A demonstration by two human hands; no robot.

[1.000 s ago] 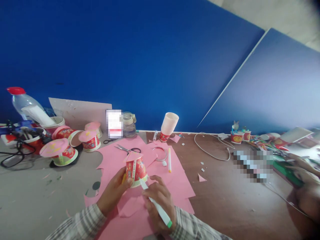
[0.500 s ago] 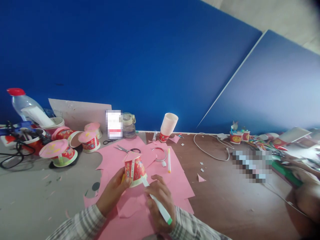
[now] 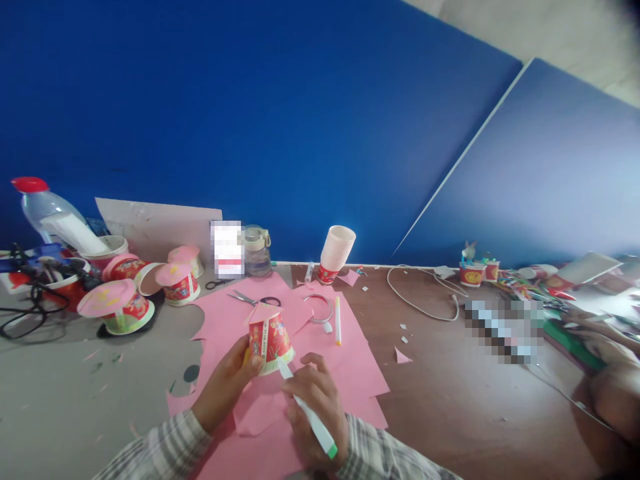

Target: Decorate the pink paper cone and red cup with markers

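I can't read a single word from here. The red paper cup (image 3: pixel 277 337) with a pink top carries a pale upright strip (image 3: pixel 265 343) with a column of dark characters, too small to make out. Beside the clear jar (image 3: pixel 257 257), a white panel (image 3: pixel 229 247) is blurred into blocks, a red bar (image 3: pixel 229 263) across its lower part. Away to the right on the tabletop (image 3: pixel 430 413), a long pale object (image 3: pixel 500 332) is blurred the same way. The small red cup (image 3: pixel 471 275) behind it bears a yellowish emblem, and whatever lettering that holds is too small for me.
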